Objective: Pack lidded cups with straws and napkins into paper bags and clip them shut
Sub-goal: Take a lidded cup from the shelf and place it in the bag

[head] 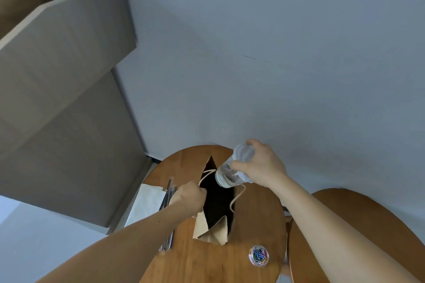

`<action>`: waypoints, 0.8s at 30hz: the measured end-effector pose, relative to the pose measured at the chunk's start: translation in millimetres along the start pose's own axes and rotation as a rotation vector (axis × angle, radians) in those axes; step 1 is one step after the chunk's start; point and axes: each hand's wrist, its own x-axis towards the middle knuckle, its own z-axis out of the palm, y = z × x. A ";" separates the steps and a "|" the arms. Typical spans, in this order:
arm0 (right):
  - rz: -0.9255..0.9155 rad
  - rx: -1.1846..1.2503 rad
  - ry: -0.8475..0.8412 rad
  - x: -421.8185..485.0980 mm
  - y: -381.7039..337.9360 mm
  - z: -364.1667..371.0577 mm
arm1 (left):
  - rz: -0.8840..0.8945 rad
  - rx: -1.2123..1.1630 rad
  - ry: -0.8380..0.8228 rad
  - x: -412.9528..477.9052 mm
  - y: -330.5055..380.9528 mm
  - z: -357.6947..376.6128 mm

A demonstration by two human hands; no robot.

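Both hands are busy at the paper bag [212, 232]. The right hand [262, 165] has its fingers curled round a clear lidded cup [225, 176], which is tilted just above the bag's open mouth. The left hand [190, 195] pinches the bag's left rim by its cord handle. Straws [169, 190] lie just left of the bag, with napkins [147, 204] beyond them. A tub of coloured paper clips [258, 256] sits near the bag's right front corner. All rest on a round wooden table [207, 264].

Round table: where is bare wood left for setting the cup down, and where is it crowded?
Free: the near end of the table, below paper bag and clip tub; also the strip right of the bag. Crowded: left rim, with napkins and straws.
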 end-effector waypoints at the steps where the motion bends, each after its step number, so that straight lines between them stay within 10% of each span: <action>1: -0.028 -0.055 -0.022 -3.3 2.9 -0.1 | -0.009 -0.015 0.009 -0.6 0.0 -0.7; 12: -0.601 -0.739 -0.241 -18.6 5.9 66.7 | 0.032 0.039 0.027 -0.8 -5.8 -4.4; 24: -0.448 -0.743 -0.417 16.4 27.5 146.3 | 0.062 0.089 0.043 9.7 -20.2 -20.7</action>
